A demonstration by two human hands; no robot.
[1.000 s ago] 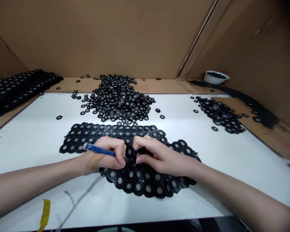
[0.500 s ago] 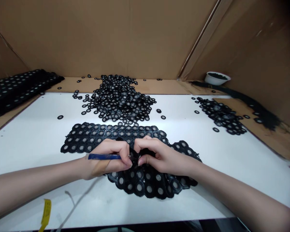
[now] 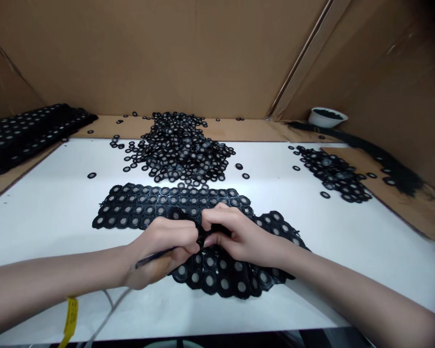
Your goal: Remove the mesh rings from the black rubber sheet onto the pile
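A black sheet of joined rings with grey centres (image 3: 224, 284) lies at the middle front of the table, bunched up between the hands. My left hand (image 3: 166, 249) is closed round a thin, dark blue tool (image 3: 155, 257), its fingertips at the sheet's folded part. From the right, my right hand (image 3: 235, 232) pinches the same dark material between thumb and fingers. The fingertips of both hands nearly meet, and the exact spot they grip is dark. Behind them, a flat part of ringed sheet (image 3: 130, 205) extends left.
A large heap of loose black rings (image 3: 184, 150) lies behind the sheet. To the right are a smaller heap (image 3: 335, 174), a white bowl (image 3: 328, 117) and dark strands (image 3: 380, 159). Folded ringed sheets (image 3: 25, 135) sit at the left, a yellow tag (image 3: 70, 319) at the front.
My left hand has rolled over, turning its back upward, and the blue tool now tilts and is largely covered by the fingers. My right hand has barely moved.
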